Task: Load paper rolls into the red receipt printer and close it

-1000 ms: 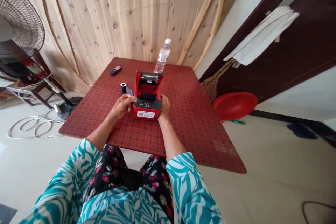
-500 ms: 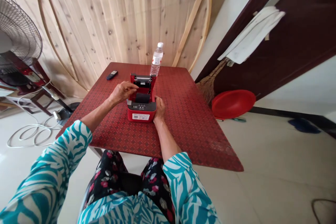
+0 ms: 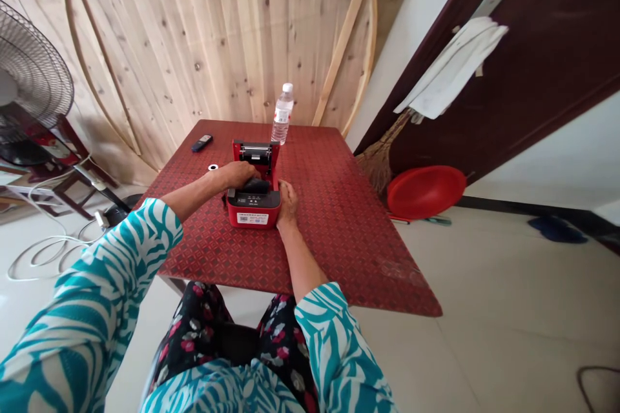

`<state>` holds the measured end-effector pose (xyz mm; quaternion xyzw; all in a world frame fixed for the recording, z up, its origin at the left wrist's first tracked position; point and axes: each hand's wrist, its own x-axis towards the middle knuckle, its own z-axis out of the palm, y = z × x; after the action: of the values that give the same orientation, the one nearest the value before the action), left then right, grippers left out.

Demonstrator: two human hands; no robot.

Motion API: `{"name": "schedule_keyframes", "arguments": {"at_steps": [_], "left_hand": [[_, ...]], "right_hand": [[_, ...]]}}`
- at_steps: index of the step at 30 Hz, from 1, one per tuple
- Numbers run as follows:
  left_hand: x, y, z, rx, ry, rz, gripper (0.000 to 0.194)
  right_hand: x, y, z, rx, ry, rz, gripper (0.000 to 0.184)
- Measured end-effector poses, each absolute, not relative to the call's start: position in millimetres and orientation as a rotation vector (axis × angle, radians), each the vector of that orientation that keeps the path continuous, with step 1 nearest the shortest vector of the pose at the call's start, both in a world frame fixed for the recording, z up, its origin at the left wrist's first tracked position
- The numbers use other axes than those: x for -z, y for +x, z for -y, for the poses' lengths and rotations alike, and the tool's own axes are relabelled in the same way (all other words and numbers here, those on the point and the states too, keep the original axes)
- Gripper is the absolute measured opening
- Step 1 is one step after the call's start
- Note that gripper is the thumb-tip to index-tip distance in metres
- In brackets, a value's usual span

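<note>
A small red and black label printer [image 3: 254, 217] stands on the table with its lid [image 3: 256, 153] raised. My left hand [image 3: 239, 174] reaches in from the left, its fingers curled down into the bay against a black piece [image 3: 256, 185]. The fingertips are hidden, so what they grip is unclear. Against the printer's right side, my right hand [image 3: 287, 203] is closed around the casing. A small white roll [image 3: 213, 168] lies on the table beyond my left forearm.
Behind the printer stands a clear water bottle [image 3: 282, 115]. A dark handheld device [image 3: 202, 142] lies at the back left of the red patterned table [image 3: 339, 232]. A fan [image 3: 31, 71] is at left; a red basin [image 3: 426, 192] and broom [image 3: 380, 158] are at right.
My left hand has moved down and right, deeper into the printer. The black piece now sits tilted. The white roll has come into view. My right hand stays on the printer's side.
</note>
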<state>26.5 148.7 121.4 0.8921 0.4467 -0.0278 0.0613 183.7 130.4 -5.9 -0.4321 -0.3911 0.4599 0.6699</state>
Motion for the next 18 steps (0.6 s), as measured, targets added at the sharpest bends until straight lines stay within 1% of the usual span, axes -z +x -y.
{"name": "schedule_keyframes", "arguments": {"at_steps": [5, 7, 11, 16, 18], "left_hand": [[-115.1, 27.4, -154.3, -0.399, 2.25, -1.413, 0.038], [-114.5, 27.9, -156.0, -0.455, 2.183, -1.393, 0.04], [-117.6, 24.8, -153.9, -0.425, 2.295, -1.323, 0.043], [-119.2, 15.5, -138.4, -0.584, 2.352, -1.302, 0.038], [-118.3, 12.9, -131.2, -0.766, 2.267, -1.337, 0.037]], "right_hand": [[4.3, 185.2, -128.8, -1.052, -0.988, 0.894, 0.035], [5.7, 185.2, -129.6, -1.057, -0.995, 0.888, 0.036], [7.9, 185.0, -131.2, -1.069, -0.99, 0.88, 0.038], [7.6, 184.7, -131.2, -1.071, -0.96, 0.875, 0.038], [7.8, 184.4, -131.7, -1.083, -0.952, 0.884, 0.038]]}}
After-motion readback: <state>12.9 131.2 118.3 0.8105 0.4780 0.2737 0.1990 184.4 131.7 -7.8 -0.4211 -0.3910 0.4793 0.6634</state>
